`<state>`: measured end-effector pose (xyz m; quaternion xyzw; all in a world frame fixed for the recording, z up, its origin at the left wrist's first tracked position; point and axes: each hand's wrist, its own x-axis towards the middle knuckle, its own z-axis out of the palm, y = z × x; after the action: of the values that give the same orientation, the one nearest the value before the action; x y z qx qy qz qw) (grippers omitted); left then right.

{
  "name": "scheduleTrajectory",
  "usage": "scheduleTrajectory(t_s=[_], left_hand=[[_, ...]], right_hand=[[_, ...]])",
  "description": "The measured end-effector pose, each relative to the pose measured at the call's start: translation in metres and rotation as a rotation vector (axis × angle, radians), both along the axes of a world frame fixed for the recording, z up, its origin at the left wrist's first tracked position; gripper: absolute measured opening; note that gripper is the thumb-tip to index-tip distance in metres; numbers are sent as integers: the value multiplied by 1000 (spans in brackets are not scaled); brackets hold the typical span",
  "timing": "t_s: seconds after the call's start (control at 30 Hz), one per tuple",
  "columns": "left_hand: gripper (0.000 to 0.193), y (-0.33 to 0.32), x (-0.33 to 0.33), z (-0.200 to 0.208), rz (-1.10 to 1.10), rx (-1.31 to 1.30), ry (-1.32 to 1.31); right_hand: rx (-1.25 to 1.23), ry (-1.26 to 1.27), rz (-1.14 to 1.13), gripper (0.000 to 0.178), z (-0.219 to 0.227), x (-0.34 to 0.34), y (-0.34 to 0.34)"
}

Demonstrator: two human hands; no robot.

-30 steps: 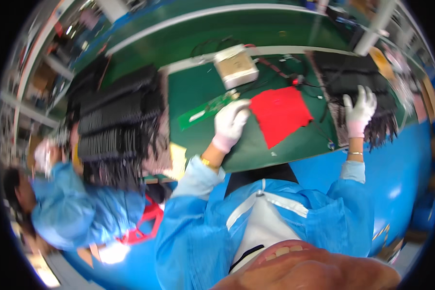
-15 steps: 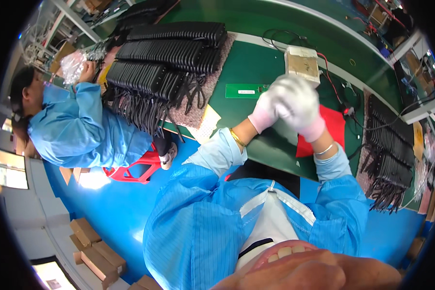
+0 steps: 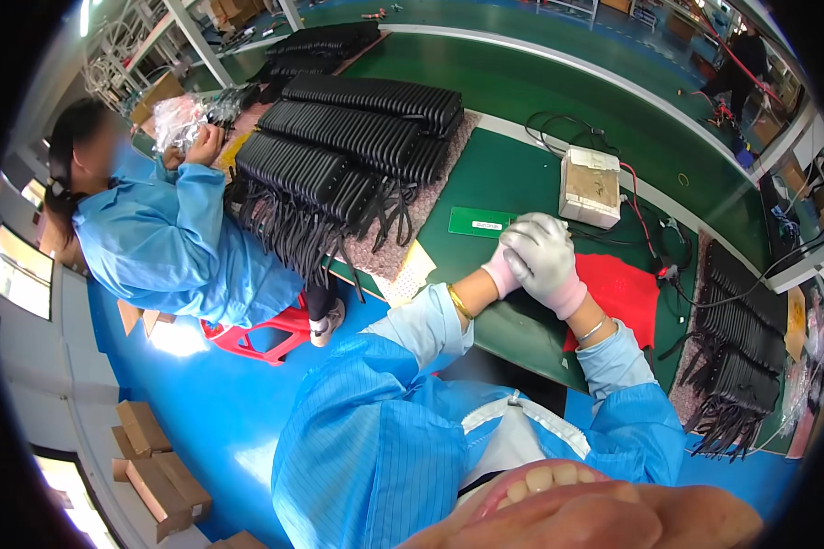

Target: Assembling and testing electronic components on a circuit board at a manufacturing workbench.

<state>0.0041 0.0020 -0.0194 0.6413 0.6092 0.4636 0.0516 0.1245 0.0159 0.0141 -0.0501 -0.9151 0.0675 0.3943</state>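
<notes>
My hands, in white gloves with pink cuffs, are clasped together over the green table [image 3: 485, 183]. My right hand [image 3: 549, 261] lies across my left hand [image 3: 501, 267], with its fingers bent round it. Most of the left fingers are hidden beneath, and nothing shows between the palms. Just beyond the hands, a flat green board [image 3: 461, 220] with a white label lies on the table, its right end near my fingers. A worn pale box [image 3: 590, 188] with a cable stands farther back. To the right, a red cloth [image 3: 621, 291] lies partly behind my right wrist.
Several rows of slim black cases with hanging straps [image 3: 366, 123] cover a mat on the left, and similar black cases [image 3: 740, 306] lie at the right. A co-worker [image 3: 169, 229] in blue sits at the left on a red stool [image 3: 256, 341]. Cables run behind the red cloth.
The blurred, raised hands have come lower and nearer to me and look steadier, still clasped. The whole view has shifted a little. The co-worker's hands have moved slightly around the clear plastic bag.
</notes>
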Motion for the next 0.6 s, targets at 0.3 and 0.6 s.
scheduleTrajectory(t_s=[0.3, 0.6], left_hand=[[22, -10, -144, 38, 1019, 100, 836], [11, -11, -174, 21, 1058, -364, 675]], right_hand=[[-62, 148, -27, 33, 9, 3, -1], [-45, 145, -71, 34, 13, 7, 0]])
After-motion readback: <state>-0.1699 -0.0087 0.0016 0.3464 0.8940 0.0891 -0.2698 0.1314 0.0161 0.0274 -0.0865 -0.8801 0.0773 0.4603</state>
